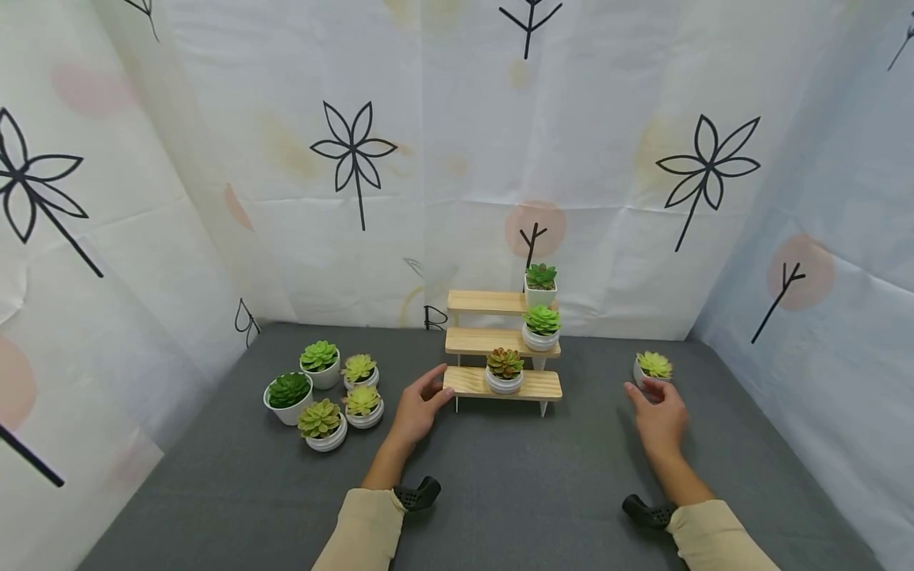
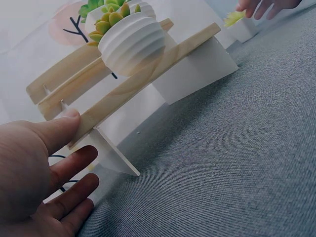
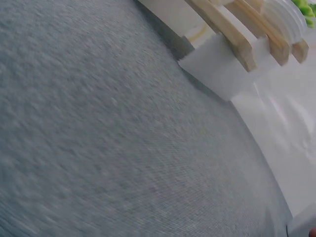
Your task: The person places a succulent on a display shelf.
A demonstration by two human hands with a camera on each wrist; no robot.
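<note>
Three potted succulents are held on a three-step wooden stand point(image 1: 500, 345), touched by the open left hand point(image 1: 416, 412); five pots point(image 1: 324, 394) are grouped left; one pot point(image 1: 652, 369) is touched by the open right hand point(image 1: 660, 420).

We see pale unvarnished wood shelf point(image 1: 502, 383), matt grain visible; ribbed white pot point(image 2: 132, 43), smooth satin glaze; grey woven cloth tabletop point(image 1: 514, 484); creased printed fabric backdrop point(image 1: 443, 159).

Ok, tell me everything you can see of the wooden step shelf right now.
The wooden step shelf has three pale plank tiers on white side supports and stands upright on the grey cloth by the backdrop. Each tier carries one white-potted succulent towards its right end. The left hand touches the left end of the lowest plank, thumb on its edge.
</note>
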